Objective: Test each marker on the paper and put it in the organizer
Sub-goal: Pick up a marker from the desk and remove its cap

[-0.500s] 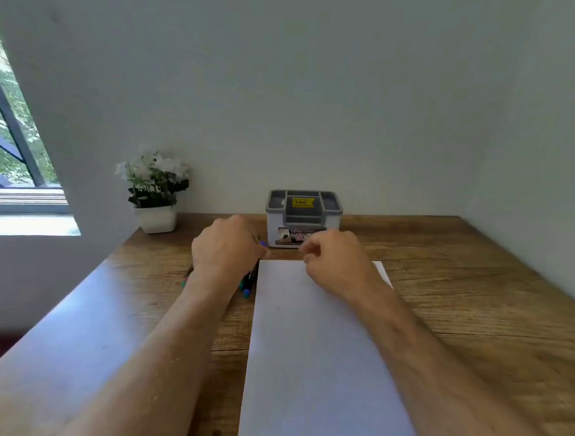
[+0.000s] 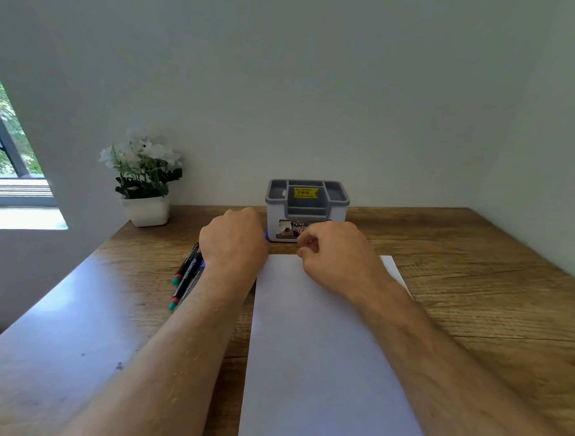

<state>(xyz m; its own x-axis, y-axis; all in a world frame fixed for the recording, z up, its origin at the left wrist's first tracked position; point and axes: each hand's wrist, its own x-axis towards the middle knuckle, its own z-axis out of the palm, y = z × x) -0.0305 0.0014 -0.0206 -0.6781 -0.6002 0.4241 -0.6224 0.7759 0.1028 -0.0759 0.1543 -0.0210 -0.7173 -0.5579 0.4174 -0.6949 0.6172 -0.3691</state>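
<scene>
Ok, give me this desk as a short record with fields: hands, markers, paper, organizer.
left hand: fist over markers, a purple tip shows at its knuckles
right hand: fingers curled at paper's far edge; what it holds is hidden
markers: lying left of paper
paper: blank
organizer: against wall, no markers visible inside
</scene>
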